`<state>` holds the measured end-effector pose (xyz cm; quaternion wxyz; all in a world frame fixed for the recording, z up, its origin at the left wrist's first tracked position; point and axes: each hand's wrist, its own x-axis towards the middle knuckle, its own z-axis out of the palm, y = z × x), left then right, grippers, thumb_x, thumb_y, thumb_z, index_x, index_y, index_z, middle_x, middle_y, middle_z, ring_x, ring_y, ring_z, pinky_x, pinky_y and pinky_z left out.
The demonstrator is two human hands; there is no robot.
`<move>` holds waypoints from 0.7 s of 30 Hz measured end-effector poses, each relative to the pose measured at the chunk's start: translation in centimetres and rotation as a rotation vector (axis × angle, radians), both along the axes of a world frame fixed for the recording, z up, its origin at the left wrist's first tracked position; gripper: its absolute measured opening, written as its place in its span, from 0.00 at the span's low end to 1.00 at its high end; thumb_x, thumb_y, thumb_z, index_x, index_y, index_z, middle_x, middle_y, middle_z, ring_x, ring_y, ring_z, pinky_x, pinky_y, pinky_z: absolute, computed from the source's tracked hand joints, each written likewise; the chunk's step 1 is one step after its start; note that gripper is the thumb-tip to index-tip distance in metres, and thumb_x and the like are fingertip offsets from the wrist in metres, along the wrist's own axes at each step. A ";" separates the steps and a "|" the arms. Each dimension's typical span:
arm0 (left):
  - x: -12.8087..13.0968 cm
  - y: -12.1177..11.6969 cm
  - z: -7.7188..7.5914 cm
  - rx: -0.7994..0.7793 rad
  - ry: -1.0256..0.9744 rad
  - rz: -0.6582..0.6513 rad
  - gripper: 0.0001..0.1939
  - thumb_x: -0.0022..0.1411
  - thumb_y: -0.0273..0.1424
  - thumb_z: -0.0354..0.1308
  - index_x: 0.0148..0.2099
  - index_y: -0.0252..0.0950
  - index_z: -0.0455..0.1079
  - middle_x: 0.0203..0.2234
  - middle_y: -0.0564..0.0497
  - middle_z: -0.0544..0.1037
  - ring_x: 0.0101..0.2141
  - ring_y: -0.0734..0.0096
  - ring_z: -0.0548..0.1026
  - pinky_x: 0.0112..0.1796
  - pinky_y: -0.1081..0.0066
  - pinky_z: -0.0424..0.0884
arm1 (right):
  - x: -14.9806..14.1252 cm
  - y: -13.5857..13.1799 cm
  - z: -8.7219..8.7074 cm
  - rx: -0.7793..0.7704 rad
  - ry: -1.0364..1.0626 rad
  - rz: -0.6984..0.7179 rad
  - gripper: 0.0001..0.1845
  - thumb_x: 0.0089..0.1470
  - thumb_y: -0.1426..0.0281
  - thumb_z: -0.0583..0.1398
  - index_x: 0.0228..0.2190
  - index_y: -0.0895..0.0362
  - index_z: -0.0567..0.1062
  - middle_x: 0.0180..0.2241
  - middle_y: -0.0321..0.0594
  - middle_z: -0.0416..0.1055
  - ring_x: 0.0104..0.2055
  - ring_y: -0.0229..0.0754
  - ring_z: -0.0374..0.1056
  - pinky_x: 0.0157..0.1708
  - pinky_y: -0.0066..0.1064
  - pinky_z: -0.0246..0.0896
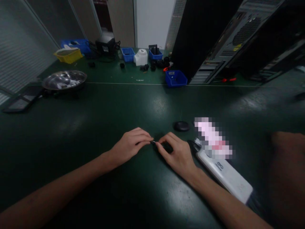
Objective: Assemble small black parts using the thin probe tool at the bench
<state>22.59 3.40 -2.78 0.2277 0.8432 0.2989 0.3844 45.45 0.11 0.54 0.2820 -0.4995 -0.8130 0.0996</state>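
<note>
My left hand (pixel 133 142) is closed in a pinch, thumb against fingertips, on a small thin dark piece (pixel 152 142) with a light tip. The thumb and forefinger of my right hand (pixel 178 153) pinch at the light end of that piece, so the two hands almost meet above the green table (pixel 114 190). Under the right fingers lies a dark shape (pixel 167 147), partly hidden; I cannot tell whether it is held. Just beyond the right hand rests a black oval object (pixel 181 126).
A white case marked 18 (pixel 225 176), with a black cable, lies beside my right forearm. A blurred body part of another person (pixel 288 171) is at the right edge. A blue bin (pixel 176 78), a metal bowl (pixel 64 80), a yellow basket (pixel 68 56) and computer cases (pixel 221 41) stand farther back.
</note>
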 end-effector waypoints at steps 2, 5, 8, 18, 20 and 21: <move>0.0 0.0 -0.2 0.021 0.011 -0.019 0.12 0.71 0.27 0.56 0.52 0.38 0.77 0.46 0.50 0.81 0.48 0.70 0.75 0.50 0.66 0.74 | 0.0 0.0 -0.1 0.002 -0.003 0.006 0.08 0.66 0.64 0.59 0.35 0.54 0.75 0.34 0.37 0.73 0.32 0.37 0.70 0.30 0.28 0.60; -0.1 0.0 -0.4 0.047 0.035 -0.039 0.13 0.72 0.27 0.55 0.54 0.38 0.77 0.47 0.49 0.80 0.48 0.69 0.74 0.50 0.66 0.73 | -0.1 0.0 -0.1 -0.006 0.014 0.028 0.08 0.66 0.65 0.59 0.35 0.54 0.75 0.35 0.37 0.73 0.33 0.37 0.70 0.31 0.28 0.60; -0.1 -0.2 -0.3 0.059 0.063 -0.037 0.16 0.73 0.28 0.53 0.58 0.39 0.74 0.47 0.48 0.78 0.48 0.68 0.73 0.49 0.64 0.73 | -0.1 0.0 0.1 -0.014 0.042 0.028 0.08 0.66 0.66 0.59 0.35 0.54 0.75 0.34 0.37 0.72 0.33 0.38 0.69 0.31 0.29 0.60; 0.4 -0.5 0.9 0.006 0.239 0.015 0.24 0.71 0.26 0.52 0.67 0.42 0.66 0.48 0.44 0.73 0.49 0.61 0.69 0.50 0.57 0.71 | 0.2 0.3 -0.3 0.041 -0.059 -0.061 0.08 0.67 0.65 0.58 0.36 0.53 0.75 0.36 0.36 0.72 0.34 0.38 0.70 0.34 0.29 0.60; 0.4 -0.6 1.0 -0.012 0.223 0.013 0.24 0.71 0.26 0.52 0.67 0.43 0.66 0.48 0.44 0.74 0.49 0.62 0.70 0.49 0.58 0.71 | 0.3 0.4 -0.4 0.044 -0.122 -0.071 0.07 0.67 0.65 0.58 0.36 0.53 0.75 0.37 0.36 0.72 0.34 0.38 0.70 0.33 0.29 0.59; 0.3 -0.7 1.1 -0.023 0.211 0.015 0.24 0.71 0.26 0.52 0.67 0.43 0.65 0.48 0.45 0.74 0.49 0.62 0.70 0.49 0.59 0.71 | 0.4 0.4 -0.4 0.042 -0.154 -0.079 0.07 0.67 0.65 0.59 0.36 0.53 0.75 0.37 0.36 0.72 0.34 0.38 0.70 0.32 0.29 0.59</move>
